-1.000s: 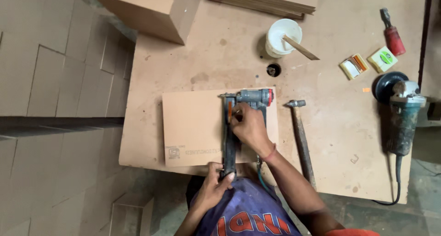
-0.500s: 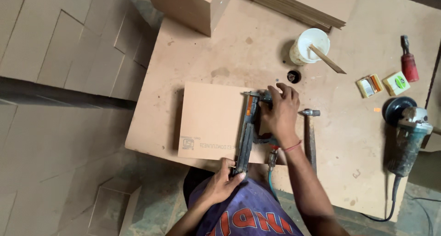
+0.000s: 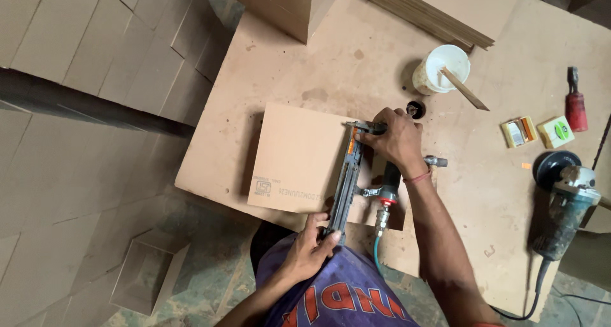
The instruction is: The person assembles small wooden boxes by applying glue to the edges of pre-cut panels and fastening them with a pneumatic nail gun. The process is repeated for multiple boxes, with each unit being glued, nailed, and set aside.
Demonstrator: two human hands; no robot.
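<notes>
We see a pneumatic nail gun (image 3: 354, 174) laid across the right part of a square board (image 3: 299, 158) on the surface (image 3: 305, 66). The right hand (image 3: 398, 136) wraps its fingers over the gun's far head; the left hand (image 3: 313, 244) pinches the magazine's near end. We judge the loading or checking step in hand — the next move calls for a steady grip. A glue cup (image 3: 442, 69) stands beyond, an angle grinder (image 3: 563, 196) at right.
</notes>
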